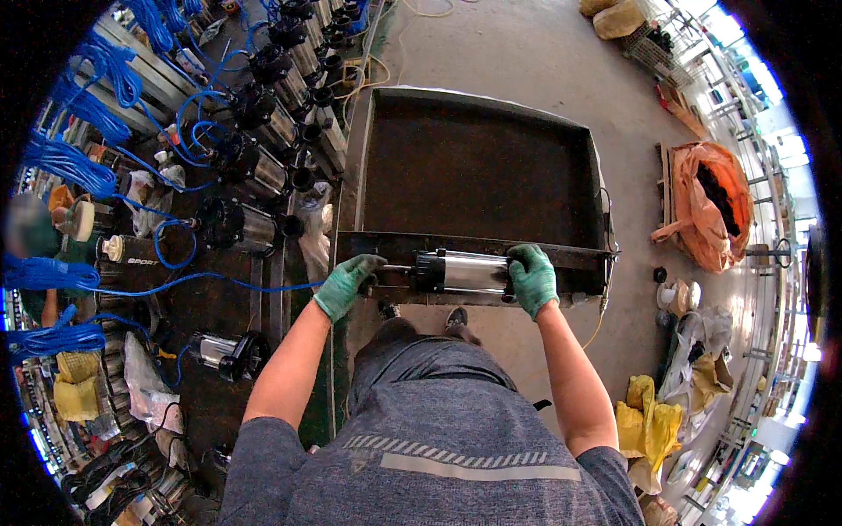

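Note:
A submersible pump [472, 271] with a shiny steel barrel and black ends lies crosswise in front of me, over the near rim of a dark metal tank [482, 243]. My left hand [349, 285], in a green glove, is closed at the pump's left end, where a thin metal shaft [397, 268] sticks out. Around the black right end curl the gloved fingers of my right hand [533, 279]. Part of each grip is hidden by the gloves. A blue cable [237, 282] runs from the left towards my left hand; its end is hidden there.
Several steel pumps [254, 230] with black ends stand in a row on the left, among coils of blue cable [74, 167]. Another pump [230, 352] lies nearer me. On the right floor are an orange sack [715, 206] and yellow bags [647, 425].

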The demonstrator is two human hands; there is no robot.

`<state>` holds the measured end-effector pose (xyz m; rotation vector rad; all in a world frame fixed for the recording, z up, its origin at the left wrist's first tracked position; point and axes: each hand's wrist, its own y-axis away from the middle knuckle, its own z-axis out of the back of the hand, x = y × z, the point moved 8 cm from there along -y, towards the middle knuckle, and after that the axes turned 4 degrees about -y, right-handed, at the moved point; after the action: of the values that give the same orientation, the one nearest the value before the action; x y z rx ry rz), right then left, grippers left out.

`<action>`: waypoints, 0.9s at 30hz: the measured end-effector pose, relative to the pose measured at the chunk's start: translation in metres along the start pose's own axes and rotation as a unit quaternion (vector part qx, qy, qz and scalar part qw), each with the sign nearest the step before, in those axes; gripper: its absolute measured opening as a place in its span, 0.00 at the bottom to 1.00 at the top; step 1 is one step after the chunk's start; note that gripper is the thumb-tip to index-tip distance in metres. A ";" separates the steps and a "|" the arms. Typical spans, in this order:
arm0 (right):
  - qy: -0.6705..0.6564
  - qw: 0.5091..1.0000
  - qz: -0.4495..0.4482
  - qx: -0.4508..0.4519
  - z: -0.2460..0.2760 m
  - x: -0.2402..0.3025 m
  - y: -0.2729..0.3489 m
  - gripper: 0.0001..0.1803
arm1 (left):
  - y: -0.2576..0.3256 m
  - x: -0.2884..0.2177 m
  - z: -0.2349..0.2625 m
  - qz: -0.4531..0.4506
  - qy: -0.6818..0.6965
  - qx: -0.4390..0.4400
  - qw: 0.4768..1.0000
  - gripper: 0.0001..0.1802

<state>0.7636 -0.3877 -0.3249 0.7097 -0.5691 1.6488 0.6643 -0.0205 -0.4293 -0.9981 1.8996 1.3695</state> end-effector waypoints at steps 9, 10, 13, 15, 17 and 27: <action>-0.004 1.000 -0.002 0.007 -0.001 -0.002 -0.001 0.10 | -0.010 -0.022 0.005 -0.048 -0.281 0.056 0.957 0.20; -0.012 1.000 -0.006 0.009 -0.001 -0.002 -0.002 0.10 | -0.014 -0.018 0.012 -0.061 -0.366 0.028 0.928 0.20; 0.028 0.999 0.015 0.005 0.001 0.006 -0.003 0.09 | -0.015 -0.023 0.011 -0.103 -0.563 -0.062 0.818 0.19; 0.017 1.000 0.017 0.004 0.001 0.002 -0.002 0.09 | -0.005 -0.035 0.000 -0.143 -0.633 -0.135 0.749 0.19; 0.013 1.000 0.023 0.006 0.002 0.002 -0.001 0.09 | -0.012 -0.025 0.008 -0.077 -0.583 -0.098 0.803 0.23; 0.029 0.999 0.046 -0.002 0.002 0.007 -0.001 0.10 | -0.003 -0.041 0.000 -0.211 -0.412 -0.096 0.881 0.17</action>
<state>0.7640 -0.3841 -0.3182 0.6385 -0.5704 1.7482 0.6890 -0.0111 -0.3975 -0.6809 0.8702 1.4093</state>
